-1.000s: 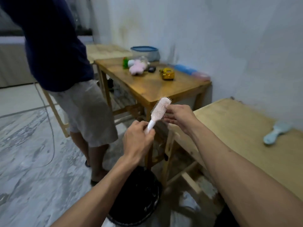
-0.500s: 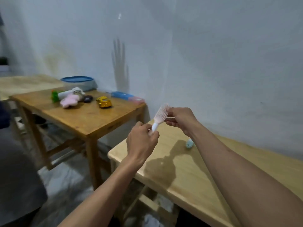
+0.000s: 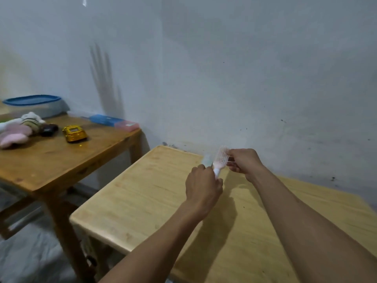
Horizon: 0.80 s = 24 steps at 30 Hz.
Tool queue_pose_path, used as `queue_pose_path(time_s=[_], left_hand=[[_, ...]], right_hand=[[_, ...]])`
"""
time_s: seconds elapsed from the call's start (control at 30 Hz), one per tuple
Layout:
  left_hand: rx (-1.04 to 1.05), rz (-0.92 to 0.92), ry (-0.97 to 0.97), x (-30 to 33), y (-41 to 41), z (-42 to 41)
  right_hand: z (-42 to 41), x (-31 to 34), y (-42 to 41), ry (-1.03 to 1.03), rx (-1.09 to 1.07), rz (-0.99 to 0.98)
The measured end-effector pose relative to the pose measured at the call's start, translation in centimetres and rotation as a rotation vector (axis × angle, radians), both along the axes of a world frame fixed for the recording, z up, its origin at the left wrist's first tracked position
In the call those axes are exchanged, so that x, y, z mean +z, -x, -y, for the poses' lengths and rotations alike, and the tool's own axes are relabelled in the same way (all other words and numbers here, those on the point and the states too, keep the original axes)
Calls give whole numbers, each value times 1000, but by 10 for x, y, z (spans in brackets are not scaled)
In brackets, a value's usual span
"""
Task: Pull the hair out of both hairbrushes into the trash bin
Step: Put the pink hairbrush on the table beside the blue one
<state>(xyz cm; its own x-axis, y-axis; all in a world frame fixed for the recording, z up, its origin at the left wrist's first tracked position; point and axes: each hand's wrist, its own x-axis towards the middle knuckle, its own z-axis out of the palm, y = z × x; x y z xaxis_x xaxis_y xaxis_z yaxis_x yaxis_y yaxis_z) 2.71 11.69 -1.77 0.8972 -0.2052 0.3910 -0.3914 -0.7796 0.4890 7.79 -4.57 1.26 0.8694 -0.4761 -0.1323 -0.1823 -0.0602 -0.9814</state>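
My left hand [image 3: 203,185] grips the white handle of a pink hairbrush [image 3: 220,159] and holds it upright over the pale wooden table [image 3: 146,193], near the wall. My right hand [image 3: 243,163] is closed at the brush head, its fingertips pinched at the bristles. Whether hair is between the fingers is too fine to see. A light blue hairbrush [image 3: 207,159] lies on the table just behind my left hand, blurred and mostly hidden. The trash bin is out of view.
A darker wooden table [image 3: 67,160] stands to the left with a yellow toy car [image 3: 75,133], pink plush toys [image 3: 14,133], a blue-lidded container [image 3: 34,104] and a blue and pink box [image 3: 115,122]. A white wall runs behind both tables.
My view has swung up and right, off the black trash bin and the standing person and onto the pale table. Both hands carried the pink brush over the table toward the wall.
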Motion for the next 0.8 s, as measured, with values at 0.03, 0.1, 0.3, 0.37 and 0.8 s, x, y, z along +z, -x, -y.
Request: queue_pose_path(time_s=[0.03, 0.1, 0.3, 0.37, 0.8], left_hand=[[-4, -15, -26, -5, -3, 9], [-12, -58, -77, -15, -11, 24], [-82, -70, -209, -35, -26, 44], [-66, -67, -219, -38, -30, 46], [-34, -73, -338, -48, -58, 53]], right_hand=[[8, -7, -4, 7, -10, -19], [22, -23, -14, 17, -31, -51], [44, -53, -37, 79, -45, -139], [45, -57, -43, 91, -41, -159], [38, -69, -73, 104, -64, -179]])
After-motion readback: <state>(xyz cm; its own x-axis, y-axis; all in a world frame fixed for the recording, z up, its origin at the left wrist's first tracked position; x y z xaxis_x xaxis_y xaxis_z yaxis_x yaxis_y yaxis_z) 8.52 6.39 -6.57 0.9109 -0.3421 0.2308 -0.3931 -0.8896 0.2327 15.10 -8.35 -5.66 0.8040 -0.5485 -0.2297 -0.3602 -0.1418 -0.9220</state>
